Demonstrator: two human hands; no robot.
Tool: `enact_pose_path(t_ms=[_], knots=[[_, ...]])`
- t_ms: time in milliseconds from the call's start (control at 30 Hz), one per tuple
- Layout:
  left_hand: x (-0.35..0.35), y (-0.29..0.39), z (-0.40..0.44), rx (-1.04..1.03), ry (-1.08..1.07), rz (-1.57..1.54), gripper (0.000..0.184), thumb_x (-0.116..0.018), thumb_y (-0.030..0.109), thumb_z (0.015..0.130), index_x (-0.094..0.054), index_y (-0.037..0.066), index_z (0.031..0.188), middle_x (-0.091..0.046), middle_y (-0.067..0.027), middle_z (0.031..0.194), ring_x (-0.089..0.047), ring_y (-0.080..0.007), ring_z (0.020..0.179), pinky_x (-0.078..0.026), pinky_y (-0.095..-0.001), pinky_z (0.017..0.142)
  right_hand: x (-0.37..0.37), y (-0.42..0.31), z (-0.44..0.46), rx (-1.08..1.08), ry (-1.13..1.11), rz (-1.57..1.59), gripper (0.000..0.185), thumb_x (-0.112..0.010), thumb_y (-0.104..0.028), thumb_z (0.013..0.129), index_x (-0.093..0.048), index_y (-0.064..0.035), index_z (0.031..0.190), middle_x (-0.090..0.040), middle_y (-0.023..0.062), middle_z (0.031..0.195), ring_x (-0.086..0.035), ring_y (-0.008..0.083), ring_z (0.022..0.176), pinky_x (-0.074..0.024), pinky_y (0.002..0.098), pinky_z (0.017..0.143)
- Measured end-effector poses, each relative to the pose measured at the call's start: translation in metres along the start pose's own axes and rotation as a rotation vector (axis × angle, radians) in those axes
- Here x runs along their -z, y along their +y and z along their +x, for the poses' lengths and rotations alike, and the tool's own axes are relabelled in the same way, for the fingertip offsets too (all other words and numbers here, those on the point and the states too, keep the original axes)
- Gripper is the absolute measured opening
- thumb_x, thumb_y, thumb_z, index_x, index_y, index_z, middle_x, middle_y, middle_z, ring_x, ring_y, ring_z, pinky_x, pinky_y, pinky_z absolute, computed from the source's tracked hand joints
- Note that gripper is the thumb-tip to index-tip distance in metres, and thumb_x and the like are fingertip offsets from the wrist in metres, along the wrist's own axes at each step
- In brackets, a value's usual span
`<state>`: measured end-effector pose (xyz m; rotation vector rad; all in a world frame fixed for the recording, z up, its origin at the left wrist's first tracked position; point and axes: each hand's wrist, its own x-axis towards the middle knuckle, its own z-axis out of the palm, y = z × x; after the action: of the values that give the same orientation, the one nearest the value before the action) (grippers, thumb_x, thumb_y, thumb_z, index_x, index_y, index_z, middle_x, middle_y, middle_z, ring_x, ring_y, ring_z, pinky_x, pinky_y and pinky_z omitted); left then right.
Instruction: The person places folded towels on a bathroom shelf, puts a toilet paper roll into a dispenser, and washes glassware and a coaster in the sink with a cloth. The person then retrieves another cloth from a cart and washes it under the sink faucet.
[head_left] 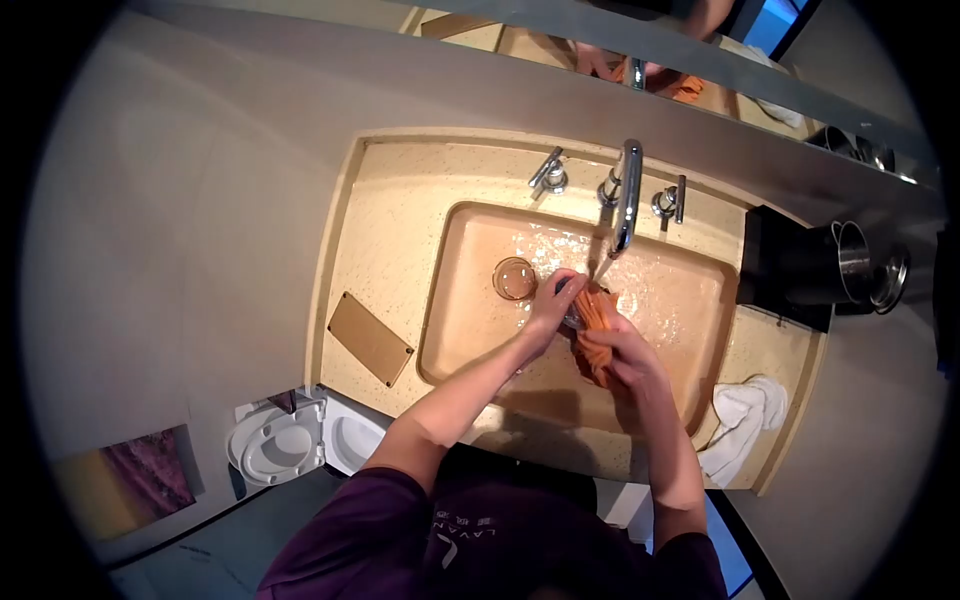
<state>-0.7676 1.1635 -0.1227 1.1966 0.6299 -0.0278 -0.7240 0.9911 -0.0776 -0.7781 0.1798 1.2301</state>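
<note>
Right hand [628, 352] clutched orange cloth [597, 325] near faucet [627, 195]; left hand [549, 306] curled beside it, grip unclear. Glass [514, 279] in sink [685, 330].

- Near the dial's centre, I can't identify the shiny object [573, 317]; the left hand [552, 303] and orange cloth [598, 325] cover most of it.
- The same cloth hides part of the right hand [630, 352] from me.
- At 6 o'clock, I lose the purple shirt [370, 535] to the bottom edge; its smaller lettering is unreadable.
- At 1 o'clock, the top edge crops the mirror [735, 108].
- At 8 o'clock, the picture's dark rim swallows the wall art's [150, 480] left end.
</note>
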Motion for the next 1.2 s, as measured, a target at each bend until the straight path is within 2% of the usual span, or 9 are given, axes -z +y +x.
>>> enact_pose_path(t_ms=[200,333,400,500,767,833,900,1133,1200], knots=[[-0.003,-0.011,0.028,-0.346,-0.067,0.417,0.02,-0.057,0.018,0.102,-0.062,0.003,0.114,-0.063,-0.0052,0.105,-0.058,-0.0166,0.094,-0.048,-0.0285,0.088,-0.004,-0.006,0.005,0.042,0.058,0.189,0.063,-0.063,-0.001,0.093,-0.04,-0.0057,0.151,-0.067,0.0098,0.115,-0.069,0.0233,0.104,-0.0577,0.0331,0.085],[-0.004,0.007,0.042,0.453,-0.095,0.142,0.042,-0.05,0.04,0.102,-0.06,0.005,0.122,-0.066,-0.0102,0.109,-0.067,-0.021,0.095,-0.059,-0.034,0.079,-0.014,-0.023,0.005,-0.12,0.075,-0.935,0.056,-0.065,-0.008,0.095,-0.047,-0.0048,0.148,-0.069,0.0085,0.116,-0.069,0.0207,0.102,-0.0569,0.0322,0.085],[-0.003,0.034,0.039,0.702,-0.163,0.065,0.049,-0.051,0.048,0.099,-0.058,0.008,0.126,-0.067,-0.0115,0.11,-0.071,-0.0231,0.091,-0.064,-0.0376,0.067,0.001,-0.003,0.012,0.39,0.171,-1.435,0.053,-0.069,-0.014,0.095,-0.053,-0.0005,0.144,-0.071,0.0063,0.102,-0.066,0.0151,0.09,-0.0538,0.0303,0.082],[-0.007,0.048,0.036,0.811,-0.199,0.075,0.047,-0.05,0.048,0.1,-0.055,0.01,0.127,-0.067,-0.011,0.112,-0.072,-0.0227,0.087,-0.065,-0.0369,0.064,0.032,0.022,0.029,0.302,0.215,-0.47,0.041,-0.069,-0.017,0.096,-0.063,0.0021,0.133,-0.067,0.0086,0.123,-0.066,0.0128,0.1,-0.0545,0.0272,0.082],[-0.003,-0.009,0.056,-0.33,0.001,0.669,0.039,-0.043,0.036,0.103,-0.063,0.005,0.118,-0.066,-0.0129,0.11,-0.065,-0.0136,0.074,-0.047,-0.0218,0.054,0.015,0.008,0.044,0.371,0.241,0.074,0.046,-0.068,-0.02,0.097,-0.059,0.0021,0.137,-0.069,0.0103,0.116,-0.063,0.0175,0.102,-0.0502,0.032,0.093],[-0.001,0.013,0.064,0.609,-0.183,0.335,0.042,-0.042,0.036,0.102,-0.063,0.004,0.117,-0.067,-0.0129,0.108,-0.066,-0.0132,0.077,-0.05,-0.0255,0.052,0.03,0.012,0.044,0.405,0.088,-0.795,0.047,-0.067,-0.022,0.098,-0.058,0.0028,0.136,-0.069,0.0093,0.117,-0.064,0.0208,0.105,-0.0497,0.0323,0.094],[-0.003,0.026,0.059,0.701,-0.275,0.439,0.046,-0.041,0.037,0.102,-0.06,0.003,0.125,-0.069,-0.012,0.106,-0.069,-0.0155,0.079,-0.057,-0.0294,0.055,0.046,0.011,0.041,0.369,0.054,-0.954,0.046,-0.065,-0.024,0.098,-0.058,0.0016,0.137,-0.069,0.0089,0.116,-0.063,0.0173,0.106,-0.0497,0.0301,0.093],[0.015,-0.02,0.058,-0.373,-0.086,0.581,0.045,-0.042,0.044,0.104,-0.057,0.006,0.122,-0.064,-0.0089,0.095,-0.066,-0.0169,0.071,-0.061,-0.0303,0.058,0.015,0.002,0.037,0.281,0.127,-0.281,0.039,-0.064,-0.023,0.1,-0.063,-0.0002,0.131,-0.068,0.0042,0.113,-0.062,0.0107,0.102,-0.0506,0.028,0.091],[0.01,0.023,0.052,0.6,-0.286,0.183,0.049,-0.044,0.049,0.104,-0.058,0.004,0.118,-0.064,-0.007,0.091,-0.064,-0.0164,0.065,-0.057,-0.0281,0.05,0.021,0.006,0.037,0.351,0.111,-0.671,0.039,-0.065,-0.024,0.1,-0.064,-0.001,0.131,-0.068,0.0037,0.113,-0.063,0.0111,0.101,-0.051,0.0282,0.09]])
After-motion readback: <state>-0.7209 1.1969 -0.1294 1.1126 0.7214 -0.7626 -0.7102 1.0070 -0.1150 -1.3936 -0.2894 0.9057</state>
